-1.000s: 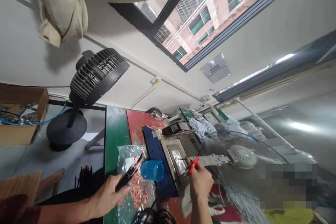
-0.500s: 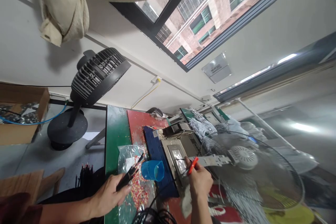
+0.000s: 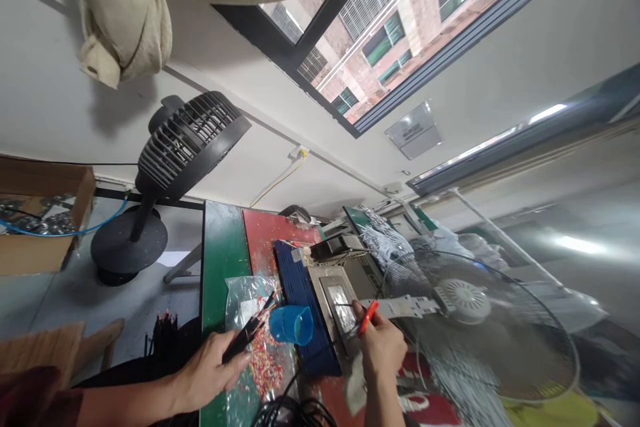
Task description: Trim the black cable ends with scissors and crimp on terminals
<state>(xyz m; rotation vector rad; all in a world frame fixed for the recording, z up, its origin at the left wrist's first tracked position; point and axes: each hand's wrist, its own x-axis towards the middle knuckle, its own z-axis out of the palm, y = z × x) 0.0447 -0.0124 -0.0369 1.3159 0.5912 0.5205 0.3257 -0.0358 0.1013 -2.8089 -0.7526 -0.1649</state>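
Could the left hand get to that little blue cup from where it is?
Probably yes. The left hand lies close beside the blue cup with nothing between them, but it already grips a bundle of black wires, so it would have few fingers free.

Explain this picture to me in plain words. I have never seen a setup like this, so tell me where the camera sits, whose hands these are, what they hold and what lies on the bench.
The one picture comes from a camera worn on a person's head, tilted, so the room looks turned sideways. There is no machine arm: both bare hands belong to that person. The left hand grips a bundle of thin black wires. The right hand holds a small red-handled tool over a grey metal device. On the green bench lie a clear plastic bag with small coloured bits, a blue cup and a dark blue ridged mat. A black fan stands on the floor behind; a second fan stands at the right.
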